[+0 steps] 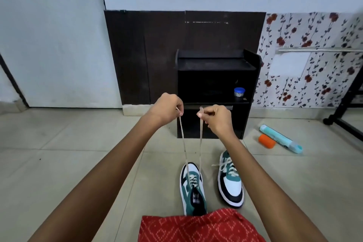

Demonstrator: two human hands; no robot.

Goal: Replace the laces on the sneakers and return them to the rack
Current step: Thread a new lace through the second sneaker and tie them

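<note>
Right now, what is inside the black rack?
In the black rack, a blue-lidded jar stands at the right of the upper shelf; the rest is too dark to read. The right hand, pinching a lace, covers part of the lower opening.

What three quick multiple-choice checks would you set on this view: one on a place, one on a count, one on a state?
1. Where is the blue-lidded jar?
A. on a shelf inside the rack
B. under the rack
C. on top of the rack

2. How many sneakers are out of the rack?
A. one
B. two
C. three

3. What state is the lace of the sneaker by the red cloth in?
A. tied in a bow
B. both ends pulled up, one in each hand
C. lying slack beside the shoe

Answers:
1 A: the jar stands on the rack's inner shelf, at its right side.
2 B: two sneakers lie side by side on the floor.
3 B: the left hand and the right hand each pinch one end, and both strands run straight up.
</note>
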